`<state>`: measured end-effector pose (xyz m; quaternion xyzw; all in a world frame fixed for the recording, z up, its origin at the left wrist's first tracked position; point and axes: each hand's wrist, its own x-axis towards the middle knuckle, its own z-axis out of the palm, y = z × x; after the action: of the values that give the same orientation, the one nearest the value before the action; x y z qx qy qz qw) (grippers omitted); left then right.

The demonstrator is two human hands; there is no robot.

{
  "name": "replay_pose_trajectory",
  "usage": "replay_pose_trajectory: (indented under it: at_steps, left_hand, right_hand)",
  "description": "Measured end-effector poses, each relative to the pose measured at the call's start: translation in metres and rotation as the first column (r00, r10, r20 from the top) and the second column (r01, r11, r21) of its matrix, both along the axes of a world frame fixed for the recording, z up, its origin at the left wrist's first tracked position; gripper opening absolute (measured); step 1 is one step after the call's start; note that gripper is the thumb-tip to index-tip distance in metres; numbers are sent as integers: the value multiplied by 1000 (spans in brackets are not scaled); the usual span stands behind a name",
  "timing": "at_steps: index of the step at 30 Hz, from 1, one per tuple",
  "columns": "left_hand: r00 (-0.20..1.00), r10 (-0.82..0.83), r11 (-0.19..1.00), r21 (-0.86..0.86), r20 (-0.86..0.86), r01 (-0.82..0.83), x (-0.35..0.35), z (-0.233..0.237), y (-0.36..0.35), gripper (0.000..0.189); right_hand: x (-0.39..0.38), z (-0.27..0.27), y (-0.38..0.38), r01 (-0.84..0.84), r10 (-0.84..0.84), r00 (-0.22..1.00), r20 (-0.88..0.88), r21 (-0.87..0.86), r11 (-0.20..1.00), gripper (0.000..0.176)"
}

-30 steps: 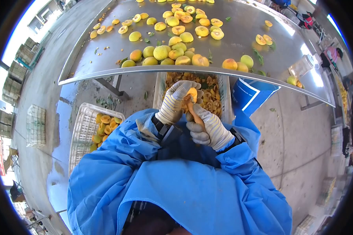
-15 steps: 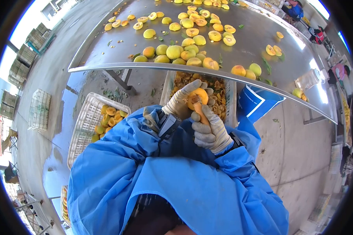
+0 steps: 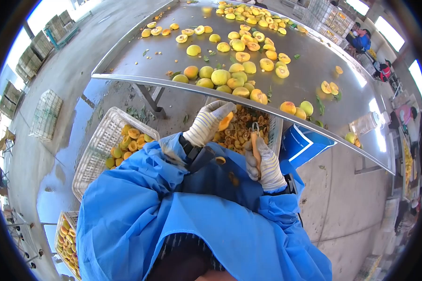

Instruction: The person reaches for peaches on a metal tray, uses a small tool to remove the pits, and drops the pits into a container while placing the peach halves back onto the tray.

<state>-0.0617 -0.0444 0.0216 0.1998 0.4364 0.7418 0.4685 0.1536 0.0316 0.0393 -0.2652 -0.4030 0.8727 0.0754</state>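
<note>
My left hand, in a striped glove, pinches a piece of orange fruit near the table's front edge. To its right my gloved right hand is closed around a wooden-handled tool with a metal loop at its upper end. The hands are apart, and the tool does not touch the fruit. Small blurred bits show below and between the hands, over the blue clothing. Beneath them stands a crate with brown-orange scraps.
A metal table holds many whole and halved yellow fruits. On the left stands a white crate of fruit, with another fruit-filled crate lower down. A blue container is under the table's edge at right.
My hands have moved apart, the left with the fruit and the right with the tool. The tool has left the fruit. Blurred bits now show below my hands, and the whole view has shifted.
</note>
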Motion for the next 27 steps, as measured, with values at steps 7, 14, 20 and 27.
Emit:
replay_pose_trajectory:
  at_steps: [7, 14, 20, 27]
  left_hand:
    - [411, 64, 862, -157, -909, -482, -96, 21, -107, 19]
    - [3, -738, 448, -493, -675, -746, -142, 20, -185, 52]
    - [1, -322, 833, -284, -947, -474, -170, 51, 19, 44]
    - [25, -693, 635, -626, -721, -452, -206, 13, 295, 69]
  right_hand:
    - [19, 15, 6, 165, -186, 980, 67, 243, 956, 52]
    - [9, 7, 7, 46, -70, 995, 75, 283, 958, 46]
    - [3, 6, 3, -33, 3, 995, 102, 289, 957, 43]
    - [13, 16, 9, -22, 10, 999, 41, 310, 950, 45]
